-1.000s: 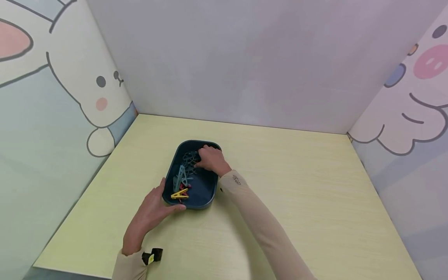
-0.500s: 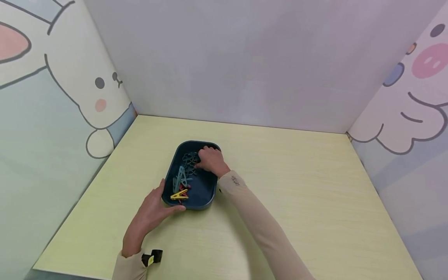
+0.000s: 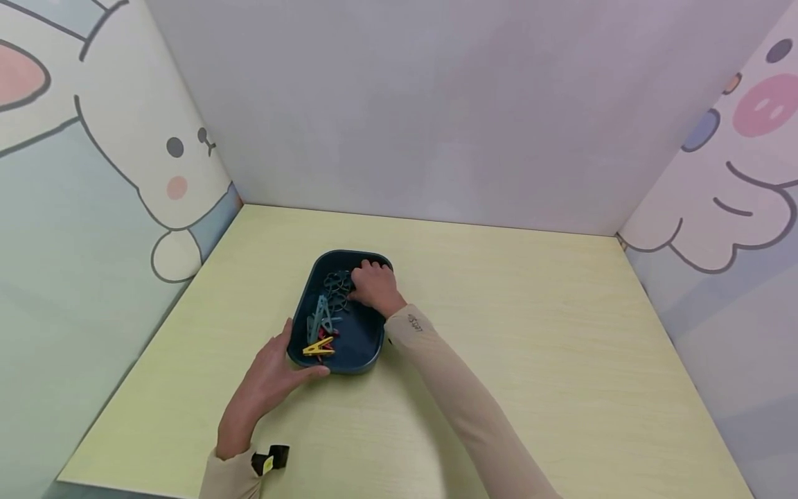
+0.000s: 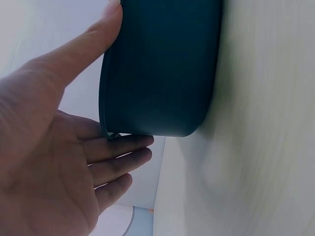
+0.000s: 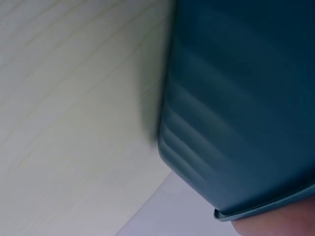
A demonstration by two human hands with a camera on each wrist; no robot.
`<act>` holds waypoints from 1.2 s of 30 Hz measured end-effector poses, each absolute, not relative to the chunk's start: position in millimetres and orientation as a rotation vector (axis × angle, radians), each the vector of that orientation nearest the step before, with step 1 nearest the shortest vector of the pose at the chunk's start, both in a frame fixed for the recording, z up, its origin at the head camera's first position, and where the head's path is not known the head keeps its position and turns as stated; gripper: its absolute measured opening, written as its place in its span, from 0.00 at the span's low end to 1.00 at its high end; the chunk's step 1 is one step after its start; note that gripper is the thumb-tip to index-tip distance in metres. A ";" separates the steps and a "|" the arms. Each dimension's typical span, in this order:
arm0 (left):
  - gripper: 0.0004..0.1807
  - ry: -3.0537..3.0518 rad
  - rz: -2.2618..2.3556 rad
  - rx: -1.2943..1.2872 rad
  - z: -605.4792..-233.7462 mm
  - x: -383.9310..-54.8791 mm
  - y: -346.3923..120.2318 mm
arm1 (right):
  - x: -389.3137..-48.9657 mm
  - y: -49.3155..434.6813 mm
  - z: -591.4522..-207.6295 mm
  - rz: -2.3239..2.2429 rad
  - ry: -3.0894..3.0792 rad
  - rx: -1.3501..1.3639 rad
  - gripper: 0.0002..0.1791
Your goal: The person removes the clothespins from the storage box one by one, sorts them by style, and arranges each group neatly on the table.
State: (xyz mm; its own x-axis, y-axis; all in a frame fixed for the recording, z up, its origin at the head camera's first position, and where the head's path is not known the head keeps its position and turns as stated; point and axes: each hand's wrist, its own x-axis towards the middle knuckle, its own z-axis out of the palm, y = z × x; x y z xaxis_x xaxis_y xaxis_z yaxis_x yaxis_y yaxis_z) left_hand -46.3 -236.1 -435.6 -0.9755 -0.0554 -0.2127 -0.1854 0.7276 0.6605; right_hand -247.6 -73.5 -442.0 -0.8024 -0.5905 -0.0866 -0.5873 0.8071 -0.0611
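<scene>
A dark teal plastic bin stands on the table. Inside it lie a yellow clothespin, light blue clothespins, red pieces partly under the yellow one, and a tangle of small teal items with thin loops whose kind is unclear. My left hand rests against the bin's near left corner, thumb on the near rim and straight fingers along the left side. In the left wrist view the palm faces the bin. My right hand reaches over the right rim into the far right part, beside the looped items; its fingertips are hidden.
The pale wooden table extends mainly to the right of the bin. A plain wall stands behind, with cartoon-printed walls at left and right. A black strap piece shows at my left cuff.
Hands, bin and clothespins keep practically the same places. The whole head view has shifted very slightly.
</scene>
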 end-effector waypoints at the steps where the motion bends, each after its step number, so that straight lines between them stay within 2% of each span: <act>1: 0.69 2.750 1.081 -0.194 -435.4 -46.4 -236.1 | -247.2 -73.4 -442.1 -0.039 2.894 -0.947 0.21; 21: 0.69 2.747 1.084 -0.192 -436.0 -46.6 -236.8 | -247.4 -75.3 -444.6 -0.009 2.905 -0.957 0.24; 36: 0.68 2.748 1.110 -0.183 -435.9 -45.6 -237.0 | -251.7 -74.2 -446.7 -0.187 2.913 -0.929 0.21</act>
State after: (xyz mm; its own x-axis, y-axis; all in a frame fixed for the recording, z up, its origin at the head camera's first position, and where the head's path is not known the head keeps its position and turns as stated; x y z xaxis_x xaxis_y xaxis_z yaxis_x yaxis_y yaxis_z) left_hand -45.6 -237.0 -435.9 -0.9776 -0.0489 -0.2045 -0.1772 0.7150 0.6763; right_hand -251.7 -74.2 -446.7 -0.8131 -0.5809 -0.0373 -0.5713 0.8088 -0.1397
